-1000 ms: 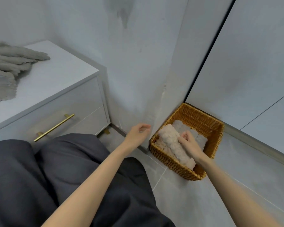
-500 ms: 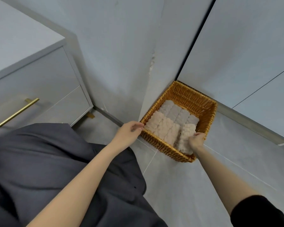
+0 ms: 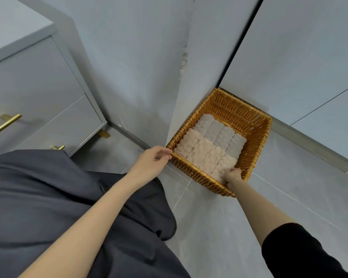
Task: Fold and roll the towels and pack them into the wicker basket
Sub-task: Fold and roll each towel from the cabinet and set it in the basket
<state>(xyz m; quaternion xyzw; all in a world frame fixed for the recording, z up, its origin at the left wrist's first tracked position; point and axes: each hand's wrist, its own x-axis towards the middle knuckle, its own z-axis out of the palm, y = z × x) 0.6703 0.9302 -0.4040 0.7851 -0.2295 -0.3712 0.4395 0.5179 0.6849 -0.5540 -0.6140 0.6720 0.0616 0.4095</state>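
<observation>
The wicker basket (image 3: 255,137) sits on the floor in the corner of the walls. Inside lie several rolled towels: beige rolls (image 3: 201,153) in the near row, grey rolls (image 3: 219,133) behind them. My left hand (image 3: 151,163) is at the basket's near left corner, with thumb and fingers curled around the rim. My right hand (image 3: 232,175) reaches over the near rim at the right end. Its fingers curl down over the end of the rightmost beige roll (image 3: 224,164), and the fingertips are hidden.
A grey cabinet (image 3: 38,93) with gold handles (image 3: 4,125) stands at the left. My dark-clothed lap (image 3: 48,207) fills the lower left. Grey tiled floor (image 3: 219,227) lies in front of the basket, and wall panels close in behind it.
The view swung right and down, so the cabinet top with the loose grey towel left the frame. My right hand moved to the roll's near end. My left hand reached the basket rim.
</observation>
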